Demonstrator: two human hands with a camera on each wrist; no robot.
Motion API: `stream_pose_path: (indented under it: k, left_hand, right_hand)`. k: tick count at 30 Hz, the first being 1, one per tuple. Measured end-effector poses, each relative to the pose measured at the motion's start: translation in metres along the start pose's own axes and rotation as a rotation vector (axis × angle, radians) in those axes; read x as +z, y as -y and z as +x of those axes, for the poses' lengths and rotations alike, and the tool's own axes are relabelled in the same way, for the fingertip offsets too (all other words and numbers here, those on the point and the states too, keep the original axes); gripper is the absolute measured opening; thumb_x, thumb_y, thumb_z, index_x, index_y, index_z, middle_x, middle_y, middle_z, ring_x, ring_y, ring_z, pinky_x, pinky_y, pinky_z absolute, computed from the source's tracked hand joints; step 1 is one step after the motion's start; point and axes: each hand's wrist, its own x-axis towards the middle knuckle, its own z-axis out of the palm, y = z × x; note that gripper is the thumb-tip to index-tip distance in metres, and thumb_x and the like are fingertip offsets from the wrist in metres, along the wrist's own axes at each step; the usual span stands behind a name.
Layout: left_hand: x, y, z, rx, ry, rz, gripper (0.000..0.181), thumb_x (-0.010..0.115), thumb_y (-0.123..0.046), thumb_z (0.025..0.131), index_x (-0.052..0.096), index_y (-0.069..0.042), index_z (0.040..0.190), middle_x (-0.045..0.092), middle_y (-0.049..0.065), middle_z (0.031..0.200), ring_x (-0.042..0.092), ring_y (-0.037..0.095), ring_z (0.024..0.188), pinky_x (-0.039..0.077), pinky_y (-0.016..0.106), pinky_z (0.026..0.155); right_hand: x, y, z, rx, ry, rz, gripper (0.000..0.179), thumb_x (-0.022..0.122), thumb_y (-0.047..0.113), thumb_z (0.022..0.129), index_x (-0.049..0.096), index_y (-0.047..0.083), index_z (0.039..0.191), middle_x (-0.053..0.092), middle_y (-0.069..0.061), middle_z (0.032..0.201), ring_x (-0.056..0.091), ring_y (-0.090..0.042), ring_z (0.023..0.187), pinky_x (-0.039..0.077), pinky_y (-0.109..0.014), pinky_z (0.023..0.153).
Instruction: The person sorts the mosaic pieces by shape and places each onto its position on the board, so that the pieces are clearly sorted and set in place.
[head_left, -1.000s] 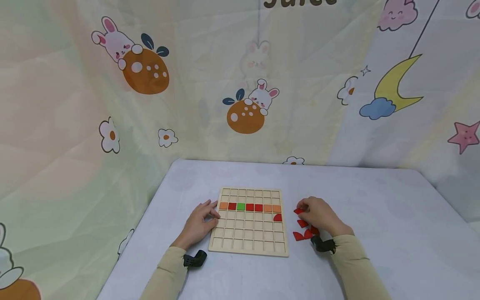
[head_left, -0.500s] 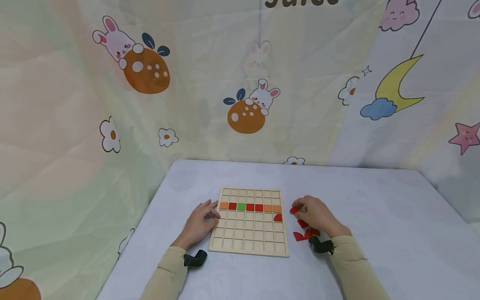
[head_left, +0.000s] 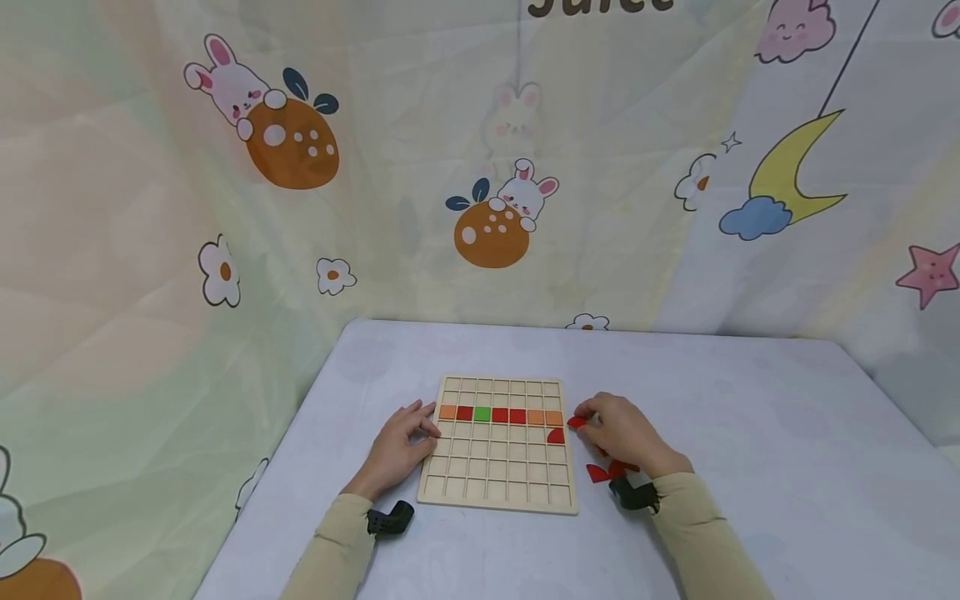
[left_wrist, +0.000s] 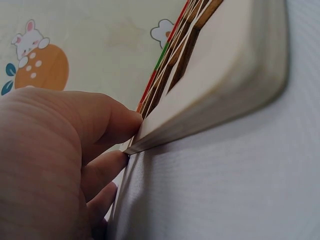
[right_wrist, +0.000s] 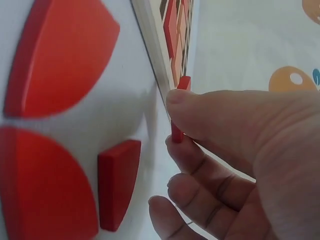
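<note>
Red piece (head_left: 576, 422) pinched in right hand (head_left: 621, 431) just got brought beside lower-centre board (head_left: 498, 451), its edge gripped by left hand (head_left: 396, 445), so placing's probably close.

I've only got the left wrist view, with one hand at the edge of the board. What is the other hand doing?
Observer: The right hand pinches a red piece beside the right edge of the board.
Operator: Any more like it nearby?
Observer: Yes, loose red pieces lie on the white tabletop by that hand.
Operator: Apart from the row of coloured squares, is any cell filled?
Observer: Yes, a curved red piece sits in the rightmost cell of the next row towards the person.
</note>
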Motion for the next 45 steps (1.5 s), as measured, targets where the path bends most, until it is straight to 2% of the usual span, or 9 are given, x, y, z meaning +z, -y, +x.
stream_pose_path:
  k: [6, 9, 14, 21, 25, 32, 39, 45]
  left_hand:
    - [0.000, 0.000, 0.000, -0.002, 0.004, -0.001, 0.012, 0.068, -0.011, 0.086, 0.067, -0.023, 0.085, 0.048, 0.001, 0.148, 0.025, 0.024, 0.147, 0.013, 0.051, 0.121]
    - [0.000, 0.000, 0.000, 0.014, -0.006, 0.005, 0.013, 0.068, -0.011, 0.086, 0.067, -0.023, 0.085, 0.049, 0.002, 0.147, 0.026, 0.026, 0.146, 0.014, 0.050, 0.121]
    - [0.000, 0.000, 0.001, 0.042, -0.022, 0.002, 0.016, 0.069, -0.008, 0.084, 0.066, -0.024, 0.083, 0.051, 0.006, 0.145, 0.030, 0.029, 0.145, 0.015, 0.049, 0.121]
    - [0.000, 0.000, 0.000, 0.045, -0.020, -0.004, 0.017, 0.068, -0.007, 0.084, 0.066, -0.024, 0.083, 0.051, 0.006, 0.146, 0.029, 0.029, 0.145, 0.015, 0.050, 0.121]
    - [0.000, 0.000, 0.000, 0.044, -0.020, 0.003, 0.018, 0.068, -0.007, 0.085, 0.066, -0.025, 0.083, 0.050, 0.005, 0.146, 0.029, 0.029, 0.145, 0.015, 0.050, 0.121]
    - [-0.001, 0.000, 0.001, 0.031, -0.021, 0.006, 0.017, 0.068, -0.009, 0.085, 0.066, -0.026, 0.083, 0.050, 0.004, 0.146, 0.029, 0.027, 0.145, 0.015, 0.048, 0.121]
    - [0.000, 0.001, 0.001, 0.004, -0.009, 0.000, 0.016, 0.068, -0.011, 0.085, 0.066, -0.027, 0.083, 0.049, 0.001, 0.147, 0.028, 0.023, 0.145, 0.013, 0.045, 0.122]
    - [0.000, 0.001, 0.001, 0.004, -0.012, -0.001, 0.016, 0.068, -0.011, 0.085, 0.066, -0.027, 0.083, 0.050, 0.001, 0.147, 0.028, 0.023, 0.145, 0.013, 0.046, 0.122]
  right_hand:
    - [0.000, 0.006, 0.000, -0.045, -0.020, -0.044, 0.024, 0.073, 0.014, 0.085, 0.071, 0.011, 0.109, 0.061, -0.001, 0.095, 0.050, -0.015, 0.070, 0.044, -0.026, 0.051]
    - [0.000, 0.008, -0.001, -0.071, -0.036, -0.056, 0.024, 0.074, 0.014, 0.085, 0.071, 0.013, 0.108, 0.062, 0.000, 0.094, 0.050, -0.016, 0.075, 0.045, -0.026, 0.056]
    - [0.003, 0.011, -0.002, -0.109, -0.066, -0.085, 0.023, 0.077, 0.014, 0.083, 0.072, 0.013, 0.105, 0.063, 0.001, 0.091, 0.052, -0.015, 0.076, 0.048, -0.027, 0.064]
    - [0.009, 0.021, -0.002, -0.100, -0.064, -0.087, 0.024, 0.076, 0.013, 0.082, 0.071, 0.012, 0.106, 0.063, 0.001, 0.094, 0.055, -0.016, 0.080, 0.052, -0.032, 0.071]
    - [0.012, 0.027, -0.002, -0.122, -0.062, -0.097, 0.022, 0.076, 0.014, 0.083, 0.071, 0.012, 0.104, 0.064, 0.001, 0.095, 0.057, -0.016, 0.083, 0.054, -0.033, 0.075]
    - [0.018, 0.033, -0.002, -0.160, -0.068, -0.124, 0.019, 0.076, 0.014, 0.083, 0.072, 0.013, 0.102, 0.064, 0.003, 0.095, 0.052, -0.012, 0.076, 0.051, -0.029, 0.071]
    - [0.025, 0.035, 0.001, -0.161, -0.066, -0.131, 0.020, 0.077, 0.013, 0.082, 0.073, 0.014, 0.101, 0.064, 0.004, 0.094, 0.050, -0.011, 0.073, 0.049, -0.026, 0.067]
    - [0.028, 0.039, -0.001, -0.160, -0.068, -0.128, 0.021, 0.077, 0.013, 0.082, 0.073, 0.014, 0.103, 0.063, 0.006, 0.097, 0.054, -0.010, 0.080, 0.053, -0.029, 0.077]
